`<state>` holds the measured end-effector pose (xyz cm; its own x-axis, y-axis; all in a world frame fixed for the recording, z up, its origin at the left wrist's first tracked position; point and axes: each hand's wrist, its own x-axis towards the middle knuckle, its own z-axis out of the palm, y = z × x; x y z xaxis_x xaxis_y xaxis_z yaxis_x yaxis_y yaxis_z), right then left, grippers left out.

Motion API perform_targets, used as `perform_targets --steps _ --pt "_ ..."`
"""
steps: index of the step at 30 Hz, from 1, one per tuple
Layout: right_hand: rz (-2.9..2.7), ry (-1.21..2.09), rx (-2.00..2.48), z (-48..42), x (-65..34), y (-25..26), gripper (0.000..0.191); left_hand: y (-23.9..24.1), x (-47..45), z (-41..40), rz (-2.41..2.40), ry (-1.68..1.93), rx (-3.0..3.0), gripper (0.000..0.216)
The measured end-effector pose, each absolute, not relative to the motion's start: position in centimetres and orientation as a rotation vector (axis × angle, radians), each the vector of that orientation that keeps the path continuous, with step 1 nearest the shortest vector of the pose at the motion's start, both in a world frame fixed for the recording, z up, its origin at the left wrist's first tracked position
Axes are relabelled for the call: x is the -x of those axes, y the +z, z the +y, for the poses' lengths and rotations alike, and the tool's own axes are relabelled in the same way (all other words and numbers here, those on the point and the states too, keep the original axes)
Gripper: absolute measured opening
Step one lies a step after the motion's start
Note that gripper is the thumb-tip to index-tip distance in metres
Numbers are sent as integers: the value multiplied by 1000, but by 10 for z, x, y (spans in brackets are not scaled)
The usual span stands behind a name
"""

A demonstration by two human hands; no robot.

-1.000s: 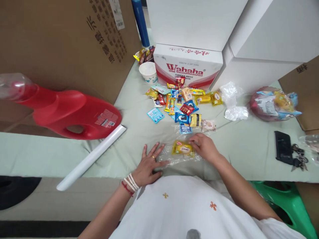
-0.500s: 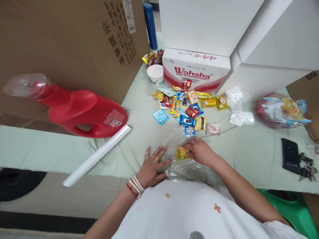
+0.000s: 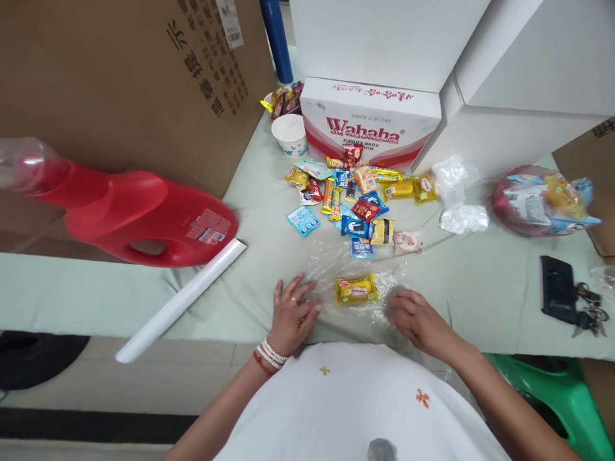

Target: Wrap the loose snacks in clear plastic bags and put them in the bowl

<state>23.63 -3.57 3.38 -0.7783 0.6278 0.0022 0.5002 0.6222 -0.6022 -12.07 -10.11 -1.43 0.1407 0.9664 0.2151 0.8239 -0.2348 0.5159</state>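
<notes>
A yellow wrapped snack lies flat on a sheet of clear plastic film near the table's front edge. To its left, my left hand brings thumb and index finger together on the film's left edge, its other fingers bent and slightly apart. On the opposite side, my right hand has its fingers closed at the film's right edge, a little blurred. Neither hand touches the yellow snack. Beyond the film is a loose pile of small wrapped snacks, among them a blue packet and a white packet.
A red jug and a white roll lie left. Behind stand a Wahaha carton and a paper cup. Crumpled plastic, a bowl of packets, a phone and keys are right.
My right hand has let go of the yellow snack and moved right to the film's edge. The left hand's spread fingers have drawn in, thumb and index finger meeting at the film.
</notes>
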Motion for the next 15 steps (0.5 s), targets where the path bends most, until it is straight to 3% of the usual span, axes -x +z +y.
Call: perform_targets --steps 5,6,9,10,13,15 --pt "-2361 944 1088 -11 -235 50 18 -12 112 -92 1901 870 -1879 19" --pt "-2356 937 1063 -11 -235 55 26 -12 110 -91 1927 881 -1839 19" --pt "-2474 935 973 -17 -230 60 74 -11 105 -86 1994 877 -1774 23" --pt "-2502 926 988 -20 -228 59 74 -11 103 -86 2012 870 -1768 25" --pt "-2453 906 1101 -19 -225 51 35 -13 100 -83 2066 854 -1770 27" --pt "-2404 851 1169 -8 -224 49 27 -15 100 -81 2124 856 -1775 25"
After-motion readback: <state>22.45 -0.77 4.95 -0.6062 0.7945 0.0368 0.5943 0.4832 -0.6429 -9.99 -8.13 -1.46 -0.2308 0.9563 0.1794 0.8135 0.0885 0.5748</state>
